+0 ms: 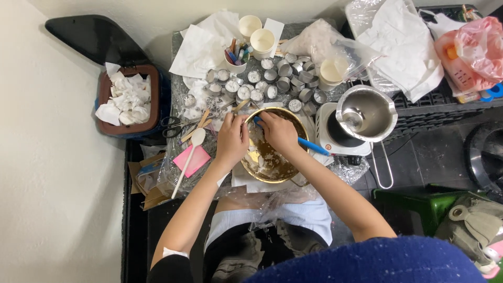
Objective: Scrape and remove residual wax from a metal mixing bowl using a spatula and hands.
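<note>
A round gold-rimmed metal bowl (pixel 283 170) sits on a low cluttered table, its inside coated with pale wax scraps. My left hand (pixel 231 139) grips the bowl's left rim. My right hand (pixel 279 131) is inside the bowl near its far edge, closed around a blue-handled tool (pixel 313 146) whose handle sticks out to the right; its tip is hidden under my fingers.
Beyond the bowl are several small metal tealight cups (pixel 277 78), paper cups (pixel 262 40) and a cup of pens. A steel pouring pot (pixel 365 112) sits on a white hot plate at right. Scissors (pixel 175 124), a spoon (pixel 197 139) and a pink pad lie left; a tissue-filled bin (pixel 127 99) stands further left.
</note>
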